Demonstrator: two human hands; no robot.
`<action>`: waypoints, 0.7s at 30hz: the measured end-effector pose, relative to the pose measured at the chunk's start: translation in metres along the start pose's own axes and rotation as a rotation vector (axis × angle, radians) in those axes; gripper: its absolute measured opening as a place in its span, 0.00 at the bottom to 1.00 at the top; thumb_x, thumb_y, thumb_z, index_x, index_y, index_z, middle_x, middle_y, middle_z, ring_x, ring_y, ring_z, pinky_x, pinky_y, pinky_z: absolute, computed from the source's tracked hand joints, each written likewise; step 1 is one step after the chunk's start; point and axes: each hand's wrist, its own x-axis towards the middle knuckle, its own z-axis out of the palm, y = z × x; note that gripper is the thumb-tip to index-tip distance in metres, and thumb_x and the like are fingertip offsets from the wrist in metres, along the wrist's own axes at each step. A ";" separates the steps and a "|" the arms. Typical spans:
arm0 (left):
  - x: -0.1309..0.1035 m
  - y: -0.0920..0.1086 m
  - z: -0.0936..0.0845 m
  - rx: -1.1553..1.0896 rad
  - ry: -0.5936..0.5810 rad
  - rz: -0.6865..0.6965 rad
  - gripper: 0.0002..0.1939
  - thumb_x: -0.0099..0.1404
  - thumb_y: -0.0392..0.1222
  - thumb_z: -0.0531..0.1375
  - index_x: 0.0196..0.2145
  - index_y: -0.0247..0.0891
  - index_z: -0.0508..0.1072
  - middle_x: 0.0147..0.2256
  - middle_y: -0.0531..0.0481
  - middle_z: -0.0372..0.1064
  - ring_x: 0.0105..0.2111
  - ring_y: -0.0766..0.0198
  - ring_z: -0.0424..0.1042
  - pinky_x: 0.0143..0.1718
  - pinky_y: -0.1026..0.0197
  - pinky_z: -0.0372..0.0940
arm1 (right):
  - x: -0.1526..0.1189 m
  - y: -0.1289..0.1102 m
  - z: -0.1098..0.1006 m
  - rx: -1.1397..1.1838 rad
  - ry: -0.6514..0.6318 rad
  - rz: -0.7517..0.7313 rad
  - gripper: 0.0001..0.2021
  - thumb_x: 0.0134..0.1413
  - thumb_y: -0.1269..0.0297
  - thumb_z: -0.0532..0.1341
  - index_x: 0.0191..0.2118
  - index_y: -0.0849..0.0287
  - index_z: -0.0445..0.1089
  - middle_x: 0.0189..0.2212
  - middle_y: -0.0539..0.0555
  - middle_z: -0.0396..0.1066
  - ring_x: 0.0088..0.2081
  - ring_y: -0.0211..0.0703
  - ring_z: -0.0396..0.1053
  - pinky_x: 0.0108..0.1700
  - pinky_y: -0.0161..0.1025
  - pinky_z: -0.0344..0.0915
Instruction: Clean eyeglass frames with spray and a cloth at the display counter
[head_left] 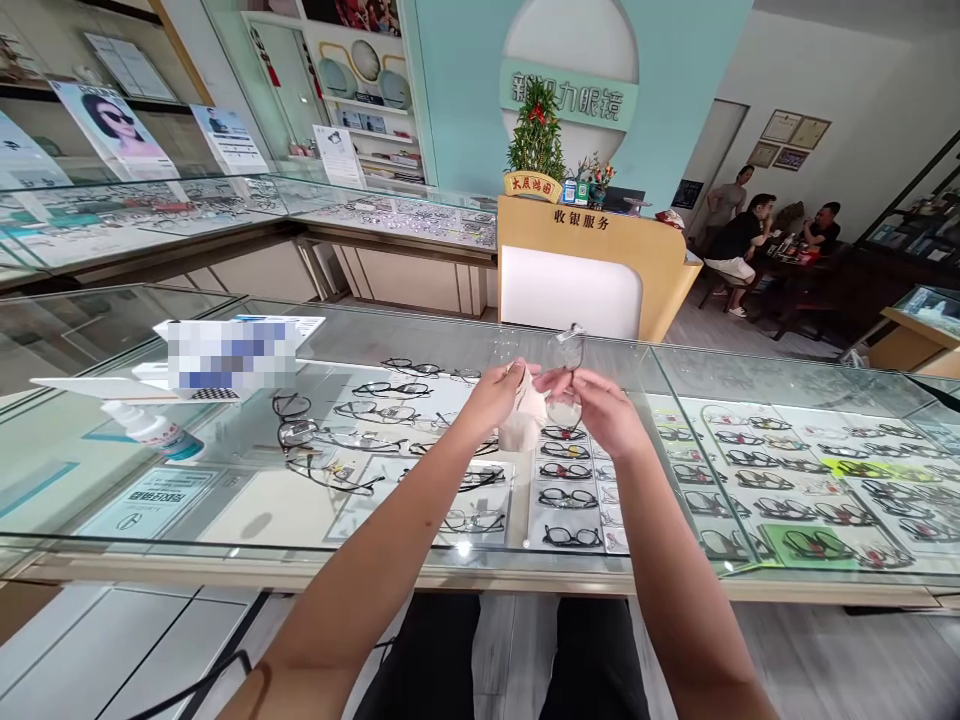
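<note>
Above the glass counter, my left hand (491,400) is closed around a crumpled beige cloth (523,422), thumb on top. Just to its right, my right hand (609,412) pinches a pair of eyeglasses (570,350), with one lens pointing up and away from me. The cloth sits right beside the glasses; whether it touches a lens I cannot tell. Left of my hands, several dark-framed glasses (300,432) lie on the counter top. A spray bottle (159,432) with blue liquid lies tilted farther left.
The glass display counter (480,560) spans the view in front of me, with rows of glasses (568,498) inside. A white box (161,375) stands at the back left. Beyond are a wooden cashier desk (574,215) and several people (742,235) at the right.
</note>
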 end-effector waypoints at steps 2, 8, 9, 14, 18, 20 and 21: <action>-0.002 0.001 -0.002 0.006 -0.028 -0.018 0.32 0.67 0.74 0.66 0.44 0.40 0.85 0.48 0.41 0.85 0.59 0.40 0.79 0.63 0.47 0.71 | -0.001 0.004 0.004 -0.010 -0.130 0.077 0.18 0.66 0.42 0.69 0.37 0.51 0.85 0.43 0.57 0.83 0.59 0.58 0.77 0.62 0.52 0.72; 0.000 -0.002 -0.007 -0.247 -0.114 -0.108 0.34 0.66 0.72 0.69 0.51 0.38 0.84 0.34 0.43 0.81 0.53 0.43 0.81 0.52 0.49 0.75 | 0.001 0.014 0.014 0.064 -0.158 0.124 0.18 0.62 0.41 0.72 0.36 0.51 0.86 0.43 0.56 0.84 0.56 0.59 0.79 0.68 0.55 0.68; 0.002 -0.003 -0.007 -0.299 -0.118 -0.123 0.33 0.67 0.71 0.69 0.50 0.37 0.84 0.32 0.43 0.80 0.51 0.44 0.81 0.51 0.50 0.76 | 0.001 0.014 0.015 0.081 -0.115 0.107 0.17 0.61 0.42 0.73 0.35 0.51 0.86 0.43 0.56 0.84 0.56 0.59 0.79 0.68 0.55 0.68; 0.009 -0.007 -0.004 -0.490 -0.115 -0.157 0.23 0.68 0.58 0.74 0.43 0.33 0.83 0.39 0.41 0.81 0.39 0.56 0.80 0.42 0.57 0.75 | 0.005 0.014 0.011 0.146 0.069 -0.011 0.15 0.63 0.45 0.72 0.35 0.51 0.84 0.48 0.57 0.84 0.63 0.59 0.74 0.71 0.55 0.68; 0.014 -0.014 -0.005 -0.560 -0.105 -0.202 0.19 0.69 0.53 0.74 0.46 0.33 0.84 0.47 0.38 0.83 0.45 0.53 0.81 0.46 0.55 0.76 | 0.008 0.015 0.005 0.111 0.267 -0.130 0.13 0.62 0.48 0.71 0.34 0.51 0.84 0.47 0.57 0.83 0.64 0.58 0.74 0.72 0.54 0.66; 0.018 -0.020 -0.006 -0.592 -0.111 -0.225 0.19 0.68 0.52 0.75 0.46 0.33 0.84 0.48 0.36 0.83 0.46 0.50 0.82 0.48 0.53 0.77 | 0.008 0.013 0.002 0.075 0.335 -0.190 0.12 0.62 0.49 0.71 0.34 0.50 0.84 0.45 0.57 0.83 0.63 0.58 0.74 0.72 0.52 0.64; 0.020 -0.023 -0.007 -0.622 -0.125 -0.218 0.19 0.68 0.51 0.75 0.46 0.32 0.84 0.48 0.36 0.83 0.46 0.49 0.82 0.47 0.52 0.77 | 0.008 0.012 0.001 0.079 0.343 -0.194 0.12 0.62 0.49 0.72 0.34 0.50 0.84 0.44 0.56 0.83 0.62 0.58 0.74 0.72 0.53 0.65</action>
